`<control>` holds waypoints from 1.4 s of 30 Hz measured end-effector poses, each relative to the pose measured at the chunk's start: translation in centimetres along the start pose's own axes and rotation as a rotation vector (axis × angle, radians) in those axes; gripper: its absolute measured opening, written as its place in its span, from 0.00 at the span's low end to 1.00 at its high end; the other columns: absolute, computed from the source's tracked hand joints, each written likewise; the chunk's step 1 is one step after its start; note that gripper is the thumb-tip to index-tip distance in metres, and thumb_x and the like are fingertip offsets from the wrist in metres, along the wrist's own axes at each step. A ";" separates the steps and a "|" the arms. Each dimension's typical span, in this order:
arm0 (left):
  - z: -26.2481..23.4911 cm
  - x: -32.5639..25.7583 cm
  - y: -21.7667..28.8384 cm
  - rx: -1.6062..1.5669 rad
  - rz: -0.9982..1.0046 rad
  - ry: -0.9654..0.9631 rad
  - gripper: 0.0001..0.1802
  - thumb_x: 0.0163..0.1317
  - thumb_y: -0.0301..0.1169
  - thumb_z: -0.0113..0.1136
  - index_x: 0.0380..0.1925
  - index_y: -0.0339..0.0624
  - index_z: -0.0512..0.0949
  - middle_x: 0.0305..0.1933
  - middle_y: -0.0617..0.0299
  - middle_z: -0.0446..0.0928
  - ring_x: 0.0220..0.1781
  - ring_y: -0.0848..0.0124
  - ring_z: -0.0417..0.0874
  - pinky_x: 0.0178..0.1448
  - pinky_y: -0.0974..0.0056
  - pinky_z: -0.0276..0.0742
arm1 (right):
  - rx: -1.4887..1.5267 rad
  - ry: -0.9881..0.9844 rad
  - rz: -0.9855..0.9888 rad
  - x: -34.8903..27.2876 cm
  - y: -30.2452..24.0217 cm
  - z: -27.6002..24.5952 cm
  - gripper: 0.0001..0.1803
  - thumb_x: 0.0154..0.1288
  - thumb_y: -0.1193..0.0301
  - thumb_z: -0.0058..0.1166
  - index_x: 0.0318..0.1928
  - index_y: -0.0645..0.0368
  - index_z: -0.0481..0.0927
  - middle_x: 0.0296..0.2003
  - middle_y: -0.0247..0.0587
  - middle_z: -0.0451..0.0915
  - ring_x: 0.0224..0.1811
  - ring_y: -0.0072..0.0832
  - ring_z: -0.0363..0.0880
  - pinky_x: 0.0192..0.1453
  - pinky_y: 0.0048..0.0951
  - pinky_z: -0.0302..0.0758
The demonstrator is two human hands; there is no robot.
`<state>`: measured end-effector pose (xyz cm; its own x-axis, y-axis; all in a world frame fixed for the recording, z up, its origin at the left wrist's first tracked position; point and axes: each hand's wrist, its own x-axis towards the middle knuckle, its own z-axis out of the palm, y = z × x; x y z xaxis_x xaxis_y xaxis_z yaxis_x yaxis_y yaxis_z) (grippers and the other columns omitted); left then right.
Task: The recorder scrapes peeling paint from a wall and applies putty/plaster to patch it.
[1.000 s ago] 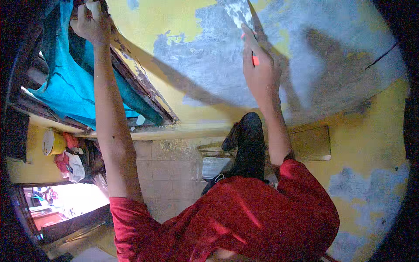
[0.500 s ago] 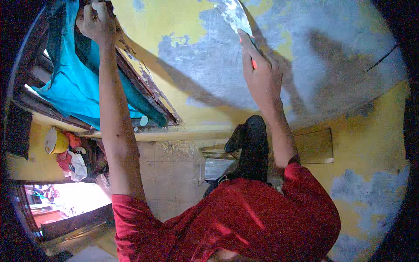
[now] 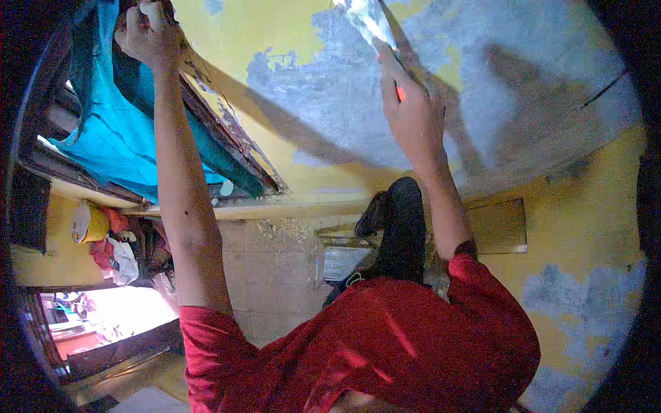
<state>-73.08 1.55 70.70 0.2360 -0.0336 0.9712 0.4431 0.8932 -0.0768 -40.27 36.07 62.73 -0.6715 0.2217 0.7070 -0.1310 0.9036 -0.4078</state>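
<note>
One scraper (image 3: 375, 31) (right hand (image 3: 413, 117)); left hand (image 3: 148, 38) grips one frame (image 3: 227, 131).

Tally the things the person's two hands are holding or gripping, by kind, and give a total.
Scraper, in the right hand: 1
Window frame, gripped by the left hand: 1
Total: 2
</note>
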 end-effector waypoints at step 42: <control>-0.2 1.0 0.0 0.225 0.250 0.096 0.14 0.64 0.40 0.59 0.24 0.43 0.79 0.23 0.54 0.79 0.21 0.55 0.75 0.29 0.48 0.68 | 0.006 0.088 -0.100 -0.5 0.5 0.7 0.24 0.69 0.70 0.56 0.65 0.38 0.79 0.35 0.48 0.86 0.23 0.40 0.81 0.29 0.38 0.76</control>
<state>-72.63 1.44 71.64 0.3983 0.1658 0.9021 0.1625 0.9552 -0.2473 -40.53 36.21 61.80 -0.5880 0.1621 0.7925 -0.1990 0.9206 -0.3359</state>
